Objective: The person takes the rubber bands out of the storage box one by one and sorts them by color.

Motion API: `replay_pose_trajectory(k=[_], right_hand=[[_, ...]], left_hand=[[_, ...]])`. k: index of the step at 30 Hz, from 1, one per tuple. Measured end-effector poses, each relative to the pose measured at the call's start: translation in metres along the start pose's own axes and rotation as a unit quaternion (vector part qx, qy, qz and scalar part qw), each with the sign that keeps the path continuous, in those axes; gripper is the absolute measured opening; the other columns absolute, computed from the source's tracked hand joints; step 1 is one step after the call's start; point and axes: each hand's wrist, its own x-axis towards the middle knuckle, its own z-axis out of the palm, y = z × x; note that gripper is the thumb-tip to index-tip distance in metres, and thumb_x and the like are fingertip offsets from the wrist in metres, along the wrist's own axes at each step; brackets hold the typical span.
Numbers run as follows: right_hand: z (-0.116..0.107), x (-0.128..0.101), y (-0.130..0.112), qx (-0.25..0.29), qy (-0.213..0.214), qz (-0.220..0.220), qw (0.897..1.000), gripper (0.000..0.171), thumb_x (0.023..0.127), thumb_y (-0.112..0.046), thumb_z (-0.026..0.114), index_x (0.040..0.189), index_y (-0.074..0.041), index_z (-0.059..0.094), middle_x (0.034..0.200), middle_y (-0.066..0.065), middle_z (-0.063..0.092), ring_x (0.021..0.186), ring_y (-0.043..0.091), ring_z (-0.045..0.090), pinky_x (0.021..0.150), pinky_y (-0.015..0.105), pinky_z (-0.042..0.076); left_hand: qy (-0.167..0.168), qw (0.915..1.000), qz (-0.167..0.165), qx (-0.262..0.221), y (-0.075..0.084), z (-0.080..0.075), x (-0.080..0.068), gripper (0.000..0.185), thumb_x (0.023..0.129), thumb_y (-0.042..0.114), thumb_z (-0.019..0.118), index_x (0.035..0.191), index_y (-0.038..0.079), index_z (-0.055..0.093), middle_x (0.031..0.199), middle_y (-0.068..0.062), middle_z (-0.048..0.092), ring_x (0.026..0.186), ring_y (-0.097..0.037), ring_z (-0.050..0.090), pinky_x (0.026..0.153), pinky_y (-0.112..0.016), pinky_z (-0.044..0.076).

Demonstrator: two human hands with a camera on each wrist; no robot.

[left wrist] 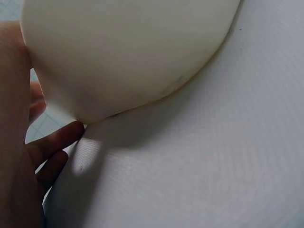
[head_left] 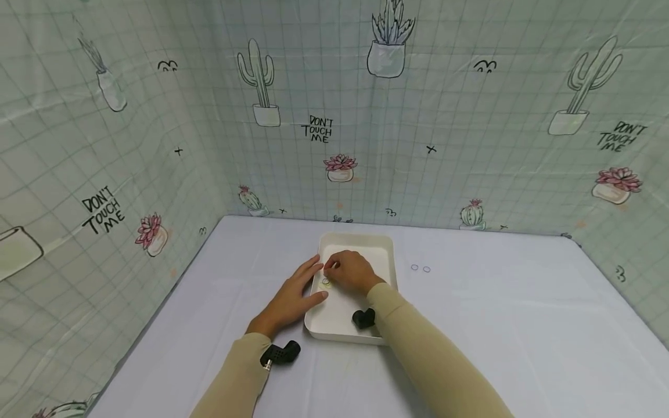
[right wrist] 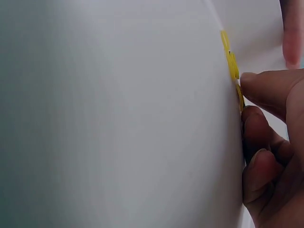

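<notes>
A white tray [head_left: 378, 245] lies on the table, with my left hand [head_left: 288, 302] at its left side. Its fingers are extended along the outer wall and its thumb reaches over the rim; the left wrist view shows fingertips [left wrist: 76, 129] right at the tray wall. My right hand [head_left: 352, 271] is inside the tray, thumb and index finger close together by the left wall. Small yellow rings [right wrist: 232, 64], like thin bands, lie beside these fingertips, with a dark ring [head_left: 326, 281] among them. I cannot tell whether the fingertips pinch a ring.
Two small dark-outlined rings, a left one [head_left: 414, 267] and a right one [head_left: 426, 269], lie on the white tabletop [head_left: 496, 313] right of the tray. A patterned cloth [head_left: 418, 116] stands behind and along the left. Black wrist cameras sit on both sleeves.
</notes>
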Motion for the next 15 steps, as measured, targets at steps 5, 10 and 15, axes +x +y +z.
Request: replay_pose_trajectory(k=[5,10,15], right_hand=[[-0.0015,0.004,0.0053,0.005,0.009,0.003,1.0,0.01,0.093,-0.022,0.068,0.096,-0.018,0.076,0.09,-0.005,0.068,0.083,0.012,0.059,0.08,0.034,0.049],[-0.0007,0.0053,0.0074,0.01,0.005,0.0,1.0,0.009,0.092,-0.021,0.068,0.094,-0.017,0.076,0.089,-0.005,0.069,0.082,0.012,0.06,0.079,0.034,0.049],[0.0009,0.0049,0.0086,0.011,0.004,0.004,1.0,0.009,0.092,-0.02,0.068,0.094,-0.017,0.076,0.088,-0.005,0.069,0.081,0.011,0.06,0.078,0.033,0.05]], left_hand=[[0.002,0.9999,-0.003,0.011,-0.0001,-0.0003,0.0043,0.071,0.094,0.039,0.065,0.154,0.009,0.041,0.165,0.005,0.024,0.149,-0.024,0.024,0.116,-0.053,0.026],[0.0,0.9999,-0.01,0.006,-0.0002,-0.0004,0.0039,0.071,0.093,0.039,0.066,0.154,0.01,0.042,0.164,0.007,0.024,0.15,-0.023,0.023,0.116,-0.053,0.025],[0.001,1.0,-0.008,0.006,-0.0016,0.0006,0.0027,0.072,0.093,0.039,0.066,0.153,0.009,0.042,0.164,0.005,0.024,0.149,-0.024,0.023,0.116,-0.054,0.026]])
